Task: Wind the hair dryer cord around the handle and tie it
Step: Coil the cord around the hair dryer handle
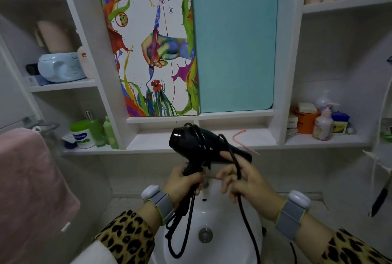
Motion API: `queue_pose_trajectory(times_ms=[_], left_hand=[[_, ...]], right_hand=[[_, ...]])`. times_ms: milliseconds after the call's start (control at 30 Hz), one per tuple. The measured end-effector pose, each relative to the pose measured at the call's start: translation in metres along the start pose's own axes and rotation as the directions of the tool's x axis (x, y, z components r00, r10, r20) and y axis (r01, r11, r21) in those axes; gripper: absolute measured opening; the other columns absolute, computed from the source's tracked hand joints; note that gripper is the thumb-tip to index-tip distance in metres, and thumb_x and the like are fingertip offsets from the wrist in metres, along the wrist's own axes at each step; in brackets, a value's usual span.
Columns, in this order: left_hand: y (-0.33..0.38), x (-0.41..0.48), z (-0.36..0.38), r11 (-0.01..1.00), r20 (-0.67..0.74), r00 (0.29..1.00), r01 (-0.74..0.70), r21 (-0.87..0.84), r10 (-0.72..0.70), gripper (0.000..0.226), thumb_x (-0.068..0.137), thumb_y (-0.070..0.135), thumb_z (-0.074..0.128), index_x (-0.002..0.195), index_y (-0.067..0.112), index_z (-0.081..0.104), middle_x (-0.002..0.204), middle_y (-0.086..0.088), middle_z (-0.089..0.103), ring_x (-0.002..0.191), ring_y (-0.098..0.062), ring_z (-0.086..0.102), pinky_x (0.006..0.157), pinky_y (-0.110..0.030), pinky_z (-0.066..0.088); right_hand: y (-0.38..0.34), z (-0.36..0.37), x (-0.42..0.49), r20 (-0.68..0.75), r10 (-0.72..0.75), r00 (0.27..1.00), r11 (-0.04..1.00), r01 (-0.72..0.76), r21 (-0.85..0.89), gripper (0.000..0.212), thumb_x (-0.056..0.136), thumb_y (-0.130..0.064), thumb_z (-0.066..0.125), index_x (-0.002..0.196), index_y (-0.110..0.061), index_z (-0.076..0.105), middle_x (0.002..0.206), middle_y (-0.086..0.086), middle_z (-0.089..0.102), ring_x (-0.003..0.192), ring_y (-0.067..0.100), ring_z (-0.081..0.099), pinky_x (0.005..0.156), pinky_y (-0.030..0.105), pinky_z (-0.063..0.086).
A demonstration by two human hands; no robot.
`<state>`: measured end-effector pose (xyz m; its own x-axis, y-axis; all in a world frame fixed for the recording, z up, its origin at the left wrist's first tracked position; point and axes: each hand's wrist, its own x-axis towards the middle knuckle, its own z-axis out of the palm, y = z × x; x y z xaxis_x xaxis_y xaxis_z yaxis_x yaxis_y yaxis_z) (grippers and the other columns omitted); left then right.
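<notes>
A black hair dryer (pixel 197 143) is held above the white sink (pixel 231 242), body level, nozzle to the right. My left hand (pixel 183 185) is shut on its handle from below. One loop of the black cord (pixel 241 215) runs over the top of the dryer body. The cord then drops across my right hand (pixel 241 179), which grips it just under the nozzle. Below both hands the cord hangs in loose loops over the basin and leaves the bottom of the view.
A white shelf ledge (pixel 165 138) runs behind the dryer with a pink hook (pixel 240 133) on it. Bottles and jars stand on shelves at left (pixel 84 134) and right (pixel 322 125). A pink towel (pixel 29 179) hangs at left. A dark tool (pixel 380 198) hangs at far right.
</notes>
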<state>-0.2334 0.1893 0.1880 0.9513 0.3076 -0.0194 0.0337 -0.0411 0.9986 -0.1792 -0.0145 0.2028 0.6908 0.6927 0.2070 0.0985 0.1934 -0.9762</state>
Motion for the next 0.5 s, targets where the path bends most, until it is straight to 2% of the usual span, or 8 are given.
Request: queue_pose_trajectory(times_ms=[100, 167, 300, 367, 500], left_hand=[[-0.003, 0.001, 0.000, 0.995, 0.013, 0.999, -0.036, 0.097, 0.035, 0.006, 0.079, 0.001, 0.066, 0.081, 0.004, 0.061, 0.058, -0.012, 0.059, 0.045, -0.024, 0.051, 0.047, -0.028, 0.044], [-0.002, 0.001, 0.001, 0.988, 0.022, 0.999, -0.040, 0.146, 0.037, 0.008, 0.077, 0.001, 0.067, 0.081, 0.005, 0.062, 0.058, -0.011, 0.060, 0.044, -0.024, 0.052, 0.047, -0.028, 0.043], [-0.002, -0.001, 0.002, 0.965, 0.095, 0.995, -0.026, 0.260, 0.001, 0.010, 0.077, 0.000, 0.066, 0.086, 0.002, 0.063, 0.059, -0.010, 0.062, 0.045, -0.024, 0.054, 0.050, -0.029, 0.047], [-0.002, -0.003, 0.002, 0.941, 0.146, 0.989, -0.037, 0.335, -0.013, 0.010, 0.075, 0.002, 0.068, 0.083, 0.005, 0.064, 0.056, -0.006, 0.063, 0.044, -0.021, 0.055, 0.050, -0.027, 0.049], [-0.001, -0.009, 0.003, 0.914, 0.218, 0.974, -0.037, 0.404, -0.057, 0.015, 0.074, 0.004, 0.070, 0.076, 0.018, 0.064, 0.055, -0.003, 0.062, 0.045, -0.019, 0.055, 0.050, -0.027, 0.049]], right_hand=[[-0.026, -0.004, 0.018, -0.245, -0.019, 0.969, 0.996, -0.004, -0.091, 0.034, 0.081, -0.030, 0.055, 0.112, -0.020, 0.064, 0.061, 0.001, 0.048, 0.045, 0.008, 0.039, 0.039, 0.020, 0.029], [-0.041, -0.012, 0.031, -0.361, -0.081, 0.929, 0.975, 0.000, -0.220, 0.035, 0.089, -0.043, 0.050, 0.096, -0.016, 0.072, 0.051, -0.008, 0.038, 0.043, 0.006, 0.033, 0.040, 0.015, 0.028], [-0.071, -0.024, 0.058, -0.441, -0.100, 0.892, 0.951, -0.044, -0.305, 0.039, 0.096, -0.033, 0.049, 0.084, -0.005, 0.072, 0.044, -0.012, 0.041, 0.041, 0.011, 0.029, 0.047, 0.022, 0.026], [-0.080, -0.026, 0.068, -0.479, -0.075, 0.874, 0.958, -0.070, -0.279, 0.039, 0.097, -0.029, 0.048, 0.083, -0.003, 0.072, 0.042, -0.011, 0.043, 0.035, 0.007, 0.032, 0.041, 0.019, 0.028], [-0.083, -0.025, 0.073, -0.531, -0.023, 0.847, 0.975, -0.099, -0.201, 0.044, 0.099, -0.027, 0.044, 0.095, 0.010, 0.066, 0.032, -0.016, 0.047, 0.027, 0.000, 0.037, 0.029, 0.011, 0.027]])
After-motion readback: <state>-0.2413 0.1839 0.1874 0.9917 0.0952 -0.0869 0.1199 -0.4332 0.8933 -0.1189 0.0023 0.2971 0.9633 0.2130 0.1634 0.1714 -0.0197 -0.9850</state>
